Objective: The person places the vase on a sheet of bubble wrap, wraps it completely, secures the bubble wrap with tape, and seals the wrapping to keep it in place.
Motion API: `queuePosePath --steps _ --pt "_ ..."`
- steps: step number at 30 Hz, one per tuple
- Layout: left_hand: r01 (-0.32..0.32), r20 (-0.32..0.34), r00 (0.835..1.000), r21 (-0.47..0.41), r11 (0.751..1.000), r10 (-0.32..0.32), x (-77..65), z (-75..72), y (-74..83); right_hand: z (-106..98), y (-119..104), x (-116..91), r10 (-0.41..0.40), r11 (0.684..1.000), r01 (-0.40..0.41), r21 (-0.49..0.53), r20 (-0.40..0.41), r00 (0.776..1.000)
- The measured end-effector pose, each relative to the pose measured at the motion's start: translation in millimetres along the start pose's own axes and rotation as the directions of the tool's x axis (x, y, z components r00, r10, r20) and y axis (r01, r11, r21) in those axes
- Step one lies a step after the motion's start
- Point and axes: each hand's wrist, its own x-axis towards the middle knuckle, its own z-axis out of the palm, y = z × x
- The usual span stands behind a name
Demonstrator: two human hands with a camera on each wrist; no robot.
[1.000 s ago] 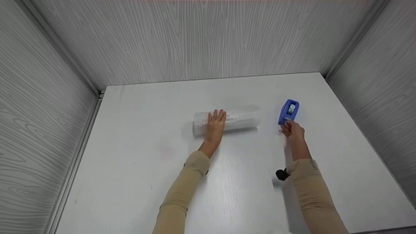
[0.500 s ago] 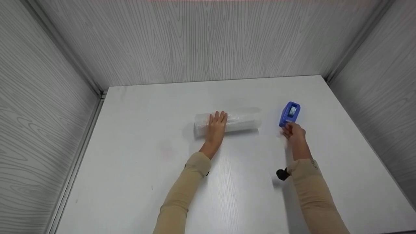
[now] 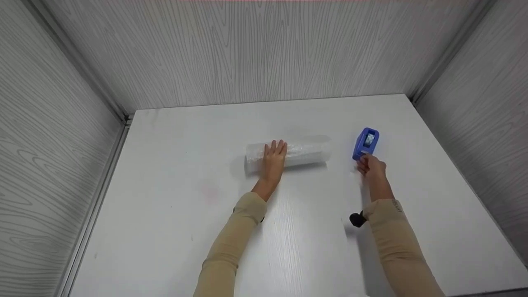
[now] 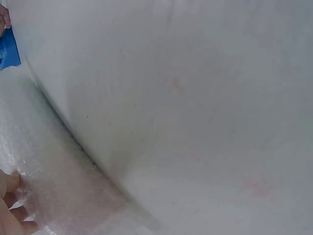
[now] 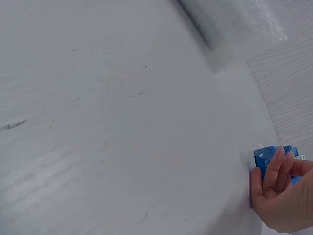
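Observation:
A roll of clear, shiny plastic wrap (image 3: pixel 307 152), which looks like bubble wrap, lies crosswise on the white table. My left hand (image 3: pixel 273 161) rests on its left part with the fingers stretched over the top; the left wrist view shows fingertips (image 4: pixel 11 183) against the film. To the right stands a blue tape dispenser (image 3: pixel 366 142) with a roll of clear tape (image 3: pixel 369 138) in it. At its near end, my right hand (image 3: pixel 372 167) has its fingers bent and pinches at the tape's end by the cutter. The tape between the fingertips is too small to see clearly.
The white table (image 3: pixel 198 231) is bounded by a grey wood-grain panel (image 3: pixel 255 53) at the back and similar panels on both sides. A small black object (image 3: pixel 357 220) sticks out from the right sleeve's cuff.

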Motion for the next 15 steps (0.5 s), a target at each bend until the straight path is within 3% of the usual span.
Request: queuePosePath --steps 8,15 --pt "-0.002 0.037 0.999 0.022 1.000 0.001 -1.8 0.4 0.4 -6.6 9.8 5.6 0.015 0.999 -0.015 0.033 0.003 1.000" --pt "-0.024 0.041 0.999 0.035 0.999 0.023 -0.2 -0.9 -1.6 -3.2 21.9 -4.2 -0.033 0.998 0.030 0.058 0.048 0.998"
